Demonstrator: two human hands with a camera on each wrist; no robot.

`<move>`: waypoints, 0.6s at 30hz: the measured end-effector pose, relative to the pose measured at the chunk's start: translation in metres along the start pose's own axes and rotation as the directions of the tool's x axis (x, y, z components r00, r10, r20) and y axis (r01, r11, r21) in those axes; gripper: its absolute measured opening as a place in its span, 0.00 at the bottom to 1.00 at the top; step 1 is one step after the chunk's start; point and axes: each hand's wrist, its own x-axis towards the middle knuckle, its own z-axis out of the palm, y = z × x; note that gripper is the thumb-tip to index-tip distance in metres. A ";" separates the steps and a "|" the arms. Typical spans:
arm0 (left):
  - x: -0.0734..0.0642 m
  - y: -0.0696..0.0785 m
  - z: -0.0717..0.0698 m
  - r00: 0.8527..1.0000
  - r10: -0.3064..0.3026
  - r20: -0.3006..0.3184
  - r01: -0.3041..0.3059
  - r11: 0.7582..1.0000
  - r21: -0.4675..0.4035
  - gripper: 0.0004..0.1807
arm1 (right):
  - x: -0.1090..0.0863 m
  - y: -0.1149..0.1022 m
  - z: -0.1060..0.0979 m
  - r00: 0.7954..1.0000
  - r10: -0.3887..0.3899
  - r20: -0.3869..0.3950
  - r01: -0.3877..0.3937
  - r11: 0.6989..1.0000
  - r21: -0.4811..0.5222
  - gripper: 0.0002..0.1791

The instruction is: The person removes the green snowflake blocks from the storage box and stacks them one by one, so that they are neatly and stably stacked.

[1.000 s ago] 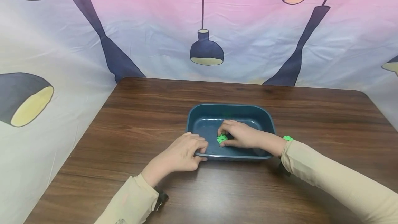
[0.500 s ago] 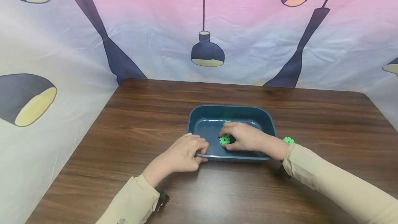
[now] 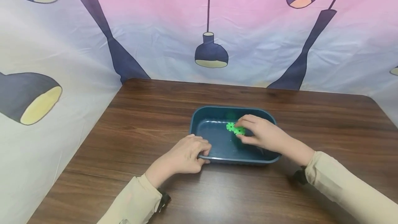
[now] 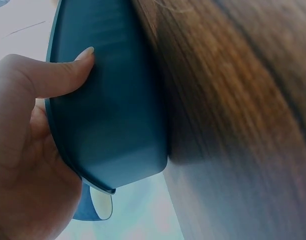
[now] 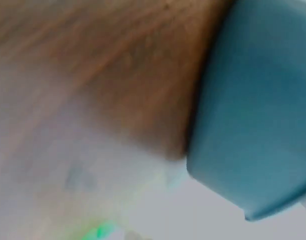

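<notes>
My left hand (image 3: 186, 153) grips the near left rim of a dark teal basin (image 3: 239, 161). In the left wrist view, the thumb (image 4: 68, 77) presses flat against the basin's outer wall (image 4: 113, 115). Over the basin, my right hand (image 3: 264, 132) pinches a green notched disc (image 3: 239, 130) between thumb and fingers, which partly cover it. Just left of it, another green notched disc (image 3: 230, 126) shows inside the basin, its edge meeting the pinched one in the head view.
A dark wooden table (image 3: 149, 123) carries the basin. Behind it hangs a cloth backdrop (image 3: 168, 44) printed with lamps. In the blurred right wrist view, a green spot (image 5: 99, 231) appears at the bottom edge beyond the table.
My right hand has moved right and away from me with the green disc, uncovering the other disc in the basin. My left hand keeps its grip. The disc right of the basin has gone from sight.
</notes>
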 end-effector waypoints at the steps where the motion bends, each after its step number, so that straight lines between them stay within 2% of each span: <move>1: 0.000 0.000 0.000 1.000 -0.002 0.000 0.002 1.000 0.005 0.16 | -0.003 0.001 -0.005 1.000 -0.005 -0.017 0.005 1.000 0.000 0.16; 5: 0.001 0.001 -0.001 1.000 -0.009 0.004 0.009 1.000 0.007 0.17 | -0.017 0.005 -0.024 0.996 -0.011 -0.093 0.008 0.999 -0.040 0.20; 9: 0.001 0.001 0.000 1.000 -0.013 0.001 0.013 1.000 0.004 0.17 | -0.034 0.010 -0.041 0.989 0.023 -0.149 -0.037 0.995 -0.092 0.23; 18: 0.002 0.000 0.002 1.000 -0.025 0.003 0.025 1.000 -0.006 0.18 | -0.074 0.015 -0.058 0.975 0.156 -0.156 -0.177 0.975 -0.134 0.25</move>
